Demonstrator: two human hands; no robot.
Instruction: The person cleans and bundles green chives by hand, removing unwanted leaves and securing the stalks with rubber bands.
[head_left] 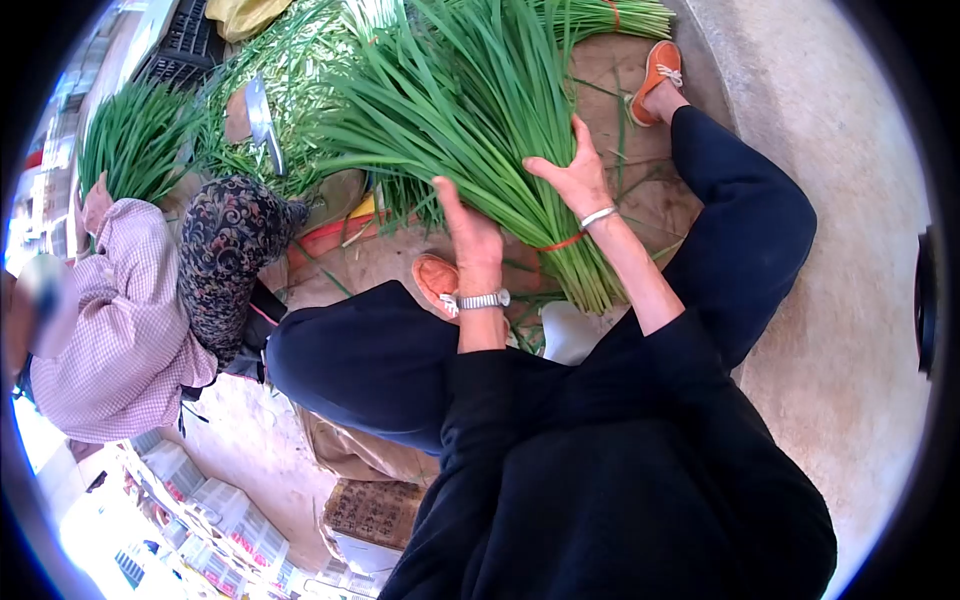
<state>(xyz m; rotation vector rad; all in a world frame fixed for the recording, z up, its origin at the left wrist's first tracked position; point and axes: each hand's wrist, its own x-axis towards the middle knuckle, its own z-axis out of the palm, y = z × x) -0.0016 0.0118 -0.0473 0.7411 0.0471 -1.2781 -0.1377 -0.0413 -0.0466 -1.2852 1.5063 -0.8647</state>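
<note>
A large bunch of long green leaves, tied near its stalk ends with a red band, lies slanted between my hands. My left hand, with a metal watch at the wrist, supports its left side; the thumb sticks out and the other fingers are hidden under the leaves. On the right side my right hand, wearing a bracelet, holds the bunch, its thumb over the leaves and one finger stretched along the edge. The pale stalk ends point down toward my lap.
Leaf scraps and a cleaver lie at the upper left, near a black crate. Another banded bunch is at the top. A co-worker in a checked sleeve sits at left beside more green leaves.
</note>
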